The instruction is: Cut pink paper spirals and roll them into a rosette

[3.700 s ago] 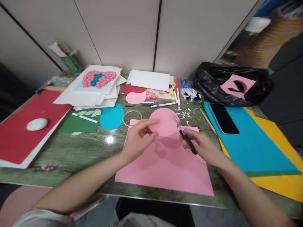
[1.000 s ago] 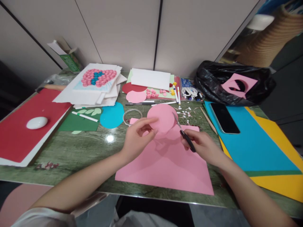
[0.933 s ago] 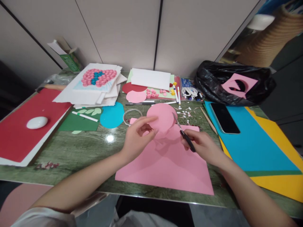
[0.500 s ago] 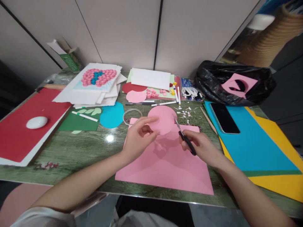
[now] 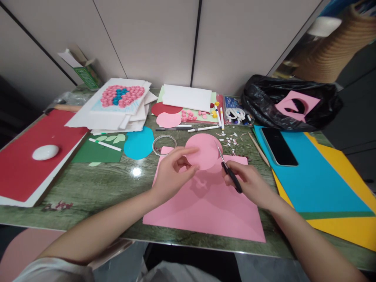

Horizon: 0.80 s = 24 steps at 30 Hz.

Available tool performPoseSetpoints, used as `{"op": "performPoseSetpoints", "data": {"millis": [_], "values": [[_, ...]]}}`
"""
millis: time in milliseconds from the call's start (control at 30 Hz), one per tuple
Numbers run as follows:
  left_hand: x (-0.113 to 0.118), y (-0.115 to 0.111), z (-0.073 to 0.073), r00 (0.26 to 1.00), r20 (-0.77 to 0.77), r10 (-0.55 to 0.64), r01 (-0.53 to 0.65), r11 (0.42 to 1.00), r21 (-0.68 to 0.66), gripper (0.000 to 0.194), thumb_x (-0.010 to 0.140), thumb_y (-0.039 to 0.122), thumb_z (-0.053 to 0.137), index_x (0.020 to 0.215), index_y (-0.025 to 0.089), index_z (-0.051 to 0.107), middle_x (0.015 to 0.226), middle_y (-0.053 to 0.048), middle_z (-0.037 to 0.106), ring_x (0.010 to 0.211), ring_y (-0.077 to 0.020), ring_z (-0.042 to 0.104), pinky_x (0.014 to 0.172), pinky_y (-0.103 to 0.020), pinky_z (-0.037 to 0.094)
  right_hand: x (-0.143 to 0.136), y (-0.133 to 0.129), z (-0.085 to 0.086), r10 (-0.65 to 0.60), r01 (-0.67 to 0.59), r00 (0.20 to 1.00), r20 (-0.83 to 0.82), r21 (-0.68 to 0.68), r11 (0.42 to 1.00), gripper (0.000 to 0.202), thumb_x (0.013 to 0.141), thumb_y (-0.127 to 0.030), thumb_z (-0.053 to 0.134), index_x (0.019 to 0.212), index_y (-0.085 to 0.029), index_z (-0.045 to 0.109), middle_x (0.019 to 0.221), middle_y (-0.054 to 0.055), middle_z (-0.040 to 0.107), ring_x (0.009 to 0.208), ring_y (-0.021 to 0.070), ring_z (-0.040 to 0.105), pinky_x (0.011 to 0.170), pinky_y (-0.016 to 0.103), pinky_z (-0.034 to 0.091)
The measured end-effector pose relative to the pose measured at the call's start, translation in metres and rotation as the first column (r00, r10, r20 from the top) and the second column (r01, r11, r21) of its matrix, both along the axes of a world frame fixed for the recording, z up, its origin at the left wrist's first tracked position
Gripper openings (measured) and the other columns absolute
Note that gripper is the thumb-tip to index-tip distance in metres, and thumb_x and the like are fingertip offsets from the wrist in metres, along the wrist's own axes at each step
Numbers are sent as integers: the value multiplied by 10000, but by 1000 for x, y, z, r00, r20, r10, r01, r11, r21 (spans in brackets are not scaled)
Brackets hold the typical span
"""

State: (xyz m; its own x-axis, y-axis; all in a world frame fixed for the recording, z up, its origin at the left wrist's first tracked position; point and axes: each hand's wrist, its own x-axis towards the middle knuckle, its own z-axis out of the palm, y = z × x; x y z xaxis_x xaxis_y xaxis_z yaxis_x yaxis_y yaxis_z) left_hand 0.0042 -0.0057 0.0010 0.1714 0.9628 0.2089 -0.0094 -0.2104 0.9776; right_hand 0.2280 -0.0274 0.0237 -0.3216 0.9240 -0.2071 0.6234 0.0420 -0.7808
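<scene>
My left hand (image 5: 176, 169) pinches the left edge of a round pink paper disc (image 5: 205, 150), held above the table. In my right hand (image 5: 245, 178) is a pair of scissors (image 5: 231, 176) with black handles. Their blades lie at the disc's right edge, pointing up and to the left. How far the blades are parted is hard to make out. Under both hands lies a large pink paper sheet (image 5: 205, 215), with the shadow of hands and disc on it.
Blue (image 5: 320, 184) and yellow sheets with a phone (image 5: 279, 147) lie right, below a black plastic bag (image 5: 258, 102). Left are a red board (image 5: 35, 129), a white oval object (image 5: 45, 152) and a blue disc (image 5: 139, 143). Paper scraps (image 5: 232, 140) and markers (image 5: 203, 128) lie behind.
The pink disc has shifted slightly right and toward me, with my left fingers still on it. The scissors stay at its right edge, and my right hand has barely moved.
</scene>
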Motion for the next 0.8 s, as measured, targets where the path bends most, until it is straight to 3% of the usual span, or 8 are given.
{"op": "performPoseSetpoints", "data": {"millis": [300,533,800], "values": [[-2,3,3,998,-61,15,-8,993,119,226,760,145,667,978,201,695,963,-51,654,767,-96,618,681,-209,534,3,1,-3,-9,9,999,-36,0,1000,109,829,-200,466,725,-207,498,634,-39,527,615,125,481,563,258,337],[-3,4,6,990,-120,69,-45,981,190,157,755,109,654,874,187,721,821,-32,697,724,-93,626,641,-195,528,5,1,-3,2,-2,998,-62,10,1000,149,793,-124,428,681,-208,480,615,-45,536,593,113,488,571,254,352],[-3,3,4,991,-103,84,-68,987,148,236,771,134,646,987,200,714,965,-61,700,739,-91,627,662,-203,547,6,0,-3,-3,4,997,-76,8,1000,178,775,-87,409,670,-210,484,611,-50,537,586,106,487,570,249,349]]}}
